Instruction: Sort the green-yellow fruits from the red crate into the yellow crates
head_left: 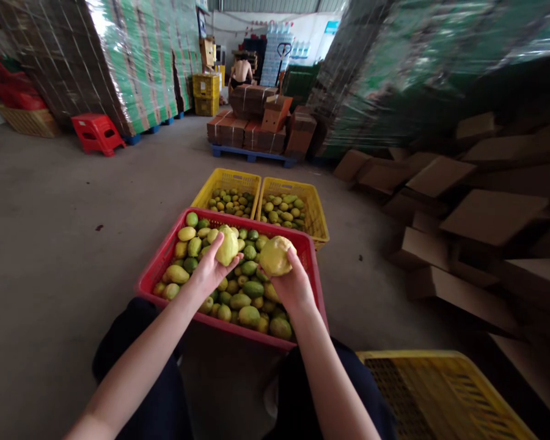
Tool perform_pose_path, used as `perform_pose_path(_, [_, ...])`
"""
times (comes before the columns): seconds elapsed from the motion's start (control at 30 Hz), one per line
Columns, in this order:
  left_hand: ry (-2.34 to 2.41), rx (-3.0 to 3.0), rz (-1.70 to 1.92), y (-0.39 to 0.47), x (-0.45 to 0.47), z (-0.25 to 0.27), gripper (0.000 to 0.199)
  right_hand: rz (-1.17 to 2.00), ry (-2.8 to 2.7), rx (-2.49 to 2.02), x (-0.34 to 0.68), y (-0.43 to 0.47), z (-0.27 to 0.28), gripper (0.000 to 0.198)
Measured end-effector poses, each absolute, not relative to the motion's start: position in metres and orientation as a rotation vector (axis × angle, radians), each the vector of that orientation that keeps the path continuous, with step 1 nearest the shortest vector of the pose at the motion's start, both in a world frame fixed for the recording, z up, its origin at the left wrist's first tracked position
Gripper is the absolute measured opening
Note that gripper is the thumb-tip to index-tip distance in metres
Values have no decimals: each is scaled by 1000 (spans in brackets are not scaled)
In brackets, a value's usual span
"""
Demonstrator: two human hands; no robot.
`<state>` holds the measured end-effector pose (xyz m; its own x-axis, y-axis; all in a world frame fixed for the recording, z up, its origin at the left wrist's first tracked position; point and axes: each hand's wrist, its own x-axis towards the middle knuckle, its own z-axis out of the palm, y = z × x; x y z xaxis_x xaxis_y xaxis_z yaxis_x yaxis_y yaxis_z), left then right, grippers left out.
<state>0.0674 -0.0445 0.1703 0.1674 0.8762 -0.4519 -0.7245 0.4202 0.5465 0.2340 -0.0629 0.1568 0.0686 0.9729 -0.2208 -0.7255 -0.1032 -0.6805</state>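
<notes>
My left hand [213, 266] is closed around a pale yellow-green lemon [228, 245], with the thumb along its near side. A rounder, bumpy yellow lemon [275, 256] sits in my right hand [296, 282], gripped by thumb and fingers. Both fruits are held up over a red crate [238, 335] between my knees. Many green and yellow lemons [249, 316] fill this crate, and my hands hide some of them.
Two yellow crates [318, 211] with more fruit adjoin the red one's far side. Another yellow crate [431, 379] is at my right knee. Cardboard boxes [492, 214] lie at right. A red stool [98, 131], a loaded blue pallet [252, 154] and a person [241, 71] are farther off.
</notes>
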Motion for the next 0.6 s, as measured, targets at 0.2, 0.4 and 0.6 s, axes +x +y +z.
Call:
perform_pose_path(0.2, [814, 245, 1147, -41, 76, 156, 33, 1540, -376, -839, 227, -63, 151, 22])
perform_pose_path(0.4, [790, 127, 1216, -41, 81, 151, 26, 1573, -328, -808, 225, -59, 147, 12])
perform_pose_path(0.6, [843, 176, 1180, -44, 79, 156, 24, 1606, -301, -821, 223, -66, 152, 18])
